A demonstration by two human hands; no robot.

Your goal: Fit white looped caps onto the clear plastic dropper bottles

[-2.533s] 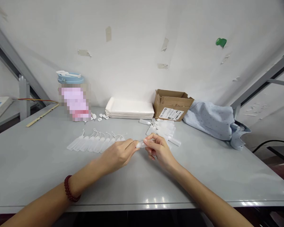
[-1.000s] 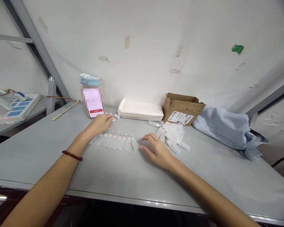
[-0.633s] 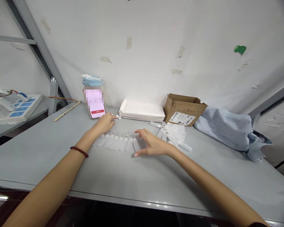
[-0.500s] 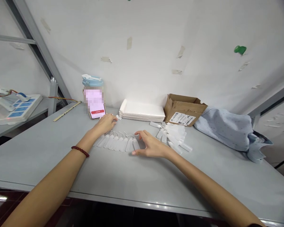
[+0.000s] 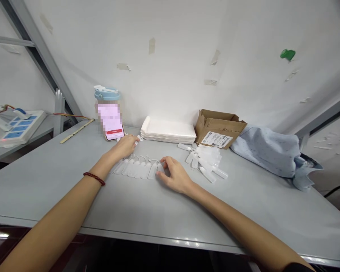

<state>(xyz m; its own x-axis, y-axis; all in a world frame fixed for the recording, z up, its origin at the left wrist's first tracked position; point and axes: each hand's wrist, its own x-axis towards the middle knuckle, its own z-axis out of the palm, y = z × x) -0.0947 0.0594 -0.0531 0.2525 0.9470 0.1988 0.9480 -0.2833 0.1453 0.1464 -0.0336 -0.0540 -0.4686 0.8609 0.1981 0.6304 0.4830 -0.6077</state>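
Observation:
A row of small translucent plastic bottles (image 5: 134, 170) with looped white straps lies side by side on the grey table (image 5: 124, 211). At the row's right end, my right hand (image 5: 174, 174) has its thumb and fingers closed around the last plastic bottle (image 5: 160, 167), partly covering it. Beyond the row, my left hand (image 5: 126, 146) rests on the table with its fingers bent together among small white round caps (image 5: 141, 138). Its fingertips touch that group; anything held between them is too small to make out. To the right, more such bottles lie in a loose pile (image 5: 206, 158).
Against the wall stand a stack of white sheets or envelopes (image 5: 170, 130) and an open cardboard box (image 5: 221, 128). A phone (image 5: 113, 124) leans on a blue-lidded cup (image 5: 109, 93). Light blue cloth (image 5: 269, 151) lies right; a thin strip (image 5: 76, 131) and power strip (image 5: 19, 128) are left.
My right hand has closed from a wide-open shape around the last bottle in the row. My left hand stays by the caps. The whole view has shifted slightly.

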